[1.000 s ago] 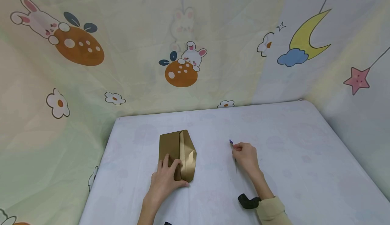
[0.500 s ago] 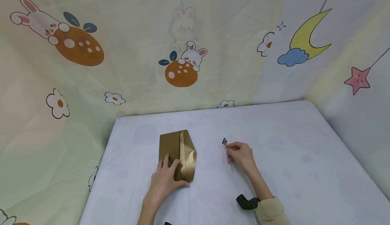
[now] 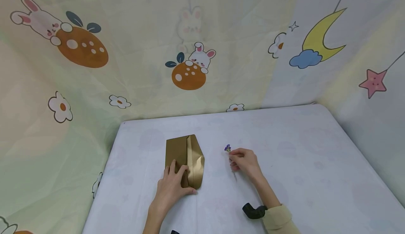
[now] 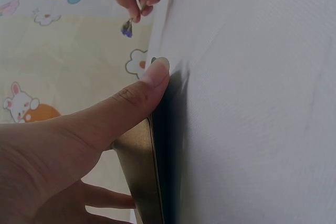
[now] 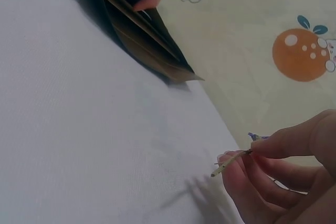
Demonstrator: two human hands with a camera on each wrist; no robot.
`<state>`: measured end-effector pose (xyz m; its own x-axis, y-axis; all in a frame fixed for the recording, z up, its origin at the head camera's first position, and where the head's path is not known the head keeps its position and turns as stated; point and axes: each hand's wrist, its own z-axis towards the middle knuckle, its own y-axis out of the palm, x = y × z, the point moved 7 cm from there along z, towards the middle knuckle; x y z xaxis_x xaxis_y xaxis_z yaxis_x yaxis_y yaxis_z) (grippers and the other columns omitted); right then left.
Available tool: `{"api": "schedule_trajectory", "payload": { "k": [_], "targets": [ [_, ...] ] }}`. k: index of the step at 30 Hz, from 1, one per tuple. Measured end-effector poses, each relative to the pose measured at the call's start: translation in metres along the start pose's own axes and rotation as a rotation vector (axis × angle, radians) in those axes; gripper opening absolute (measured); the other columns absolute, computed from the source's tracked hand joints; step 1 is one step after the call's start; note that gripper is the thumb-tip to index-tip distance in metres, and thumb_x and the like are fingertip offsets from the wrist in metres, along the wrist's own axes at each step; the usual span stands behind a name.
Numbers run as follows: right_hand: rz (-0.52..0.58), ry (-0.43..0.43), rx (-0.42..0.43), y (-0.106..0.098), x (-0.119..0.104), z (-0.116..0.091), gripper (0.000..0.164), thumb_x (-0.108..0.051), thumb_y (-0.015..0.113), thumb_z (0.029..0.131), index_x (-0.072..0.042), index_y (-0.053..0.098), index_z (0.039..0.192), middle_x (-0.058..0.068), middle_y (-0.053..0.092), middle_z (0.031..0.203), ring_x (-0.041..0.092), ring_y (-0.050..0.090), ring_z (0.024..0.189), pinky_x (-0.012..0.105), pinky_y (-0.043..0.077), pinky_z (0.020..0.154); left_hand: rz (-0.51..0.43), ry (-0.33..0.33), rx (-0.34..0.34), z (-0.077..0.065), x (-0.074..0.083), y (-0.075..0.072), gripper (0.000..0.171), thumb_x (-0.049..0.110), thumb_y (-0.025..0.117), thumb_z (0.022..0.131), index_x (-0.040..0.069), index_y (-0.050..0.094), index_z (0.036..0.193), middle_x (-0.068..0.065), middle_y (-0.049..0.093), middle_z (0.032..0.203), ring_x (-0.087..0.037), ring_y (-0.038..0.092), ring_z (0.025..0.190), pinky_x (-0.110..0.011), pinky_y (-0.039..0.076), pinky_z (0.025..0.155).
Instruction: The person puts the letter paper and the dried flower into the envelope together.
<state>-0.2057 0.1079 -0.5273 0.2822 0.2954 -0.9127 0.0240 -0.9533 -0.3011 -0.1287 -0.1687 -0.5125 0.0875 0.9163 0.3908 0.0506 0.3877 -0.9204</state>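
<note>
A gold envelope [image 3: 175,149] lies on the table left of the middle, its pointed flap folded out to the right. My left hand [image 3: 171,184] grips its near end, thumb along the lower edge and fingers over the front. In the right wrist view the envelope's mouth [image 5: 137,45] gapes, with a left fingertip at the opening. Thumb and fingertips of my right hand [image 3: 247,163] pinch a small dried flower [image 3: 227,148] just below its purple head. Its thin stem [image 5: 227,165] pokes out past the fingers, above the table and to the right of the envelope.
A white cloth covers the table [image 3: 300,149]. Behind it hangs a curtain [image 3: 142,58] printed with rabbits, flowers and a moon. At my right wrist sits a black curved device [image 3: 254,211], beside a pale yellow sleeve [image 3: 278,218].
My right hand has moved left toward the envelope with the flower, whose purple head now shows more fully. The left hand and the envelope have stayed in place.
</note>
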Motion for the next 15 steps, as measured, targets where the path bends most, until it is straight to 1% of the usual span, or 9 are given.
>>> {"api": "schedule_trajectory", "payload": {
  "k": [5, 9, 15],
  "targets": [
    [0.038, -0.006, -0.042, 0.007, -0.003, -0.001, 0.016, -0.006, 0.071, 0.094, 0.005, 0.073, 0.106, 0.016, 0.076, 0.088, 0.019, 0.072, 0.066, 0.035, 0.061, 0.061, 0.006, 0.002, 0.000, 0.000, 0.000, 0.000, 0.079, 0.059, 0.091, 0.062, 0.027, 0.057, 0.127, -0.028, 0.041, 0.153, -0.050, 0.049, 0.132, -0.058, 0.053, 0.069],
    [0.062, -0.007, -0.076, 0.014, -0.004, -0.001, 0.015, -0.005, 0.070, 0.094, 0.004, 0.073, 0.106, 0.017, 0.077, 0.092, 0.019, 0.072, 0.068, 0.035, 0.061, 0.063, 0.003, 0.002, -0.001, 0.000, 0.000, 0.000, 0.078, 0.058, 0.091, 0.063, 0.027, 0.057, 0.126, -0.029, 0.041, 0.153, -0.050, 0.048, 0.132, -0.060, 0.053, 0.070],
    [0.074, -0.013, -0.103, 0.025, -0.009, -0.002, 0.012, -0.003, 0.068, 0.095, 0.004, 0.073, 0.103, 0.015, 0.077, 0.091, 0.020, 0.072, 0.068, 0.037, 0.062, 0.063, 0.000, 0.001, -0.003, 0.001, 0.001, -0.001, 0.078, 0.058, 0.091, 0.063, 0.027, 0.058, 0.126, -0.029, 0.041, 0.154, -0.051, 0.048, 0.132, -0.061, 0.053, 0.071]
  ]
}}
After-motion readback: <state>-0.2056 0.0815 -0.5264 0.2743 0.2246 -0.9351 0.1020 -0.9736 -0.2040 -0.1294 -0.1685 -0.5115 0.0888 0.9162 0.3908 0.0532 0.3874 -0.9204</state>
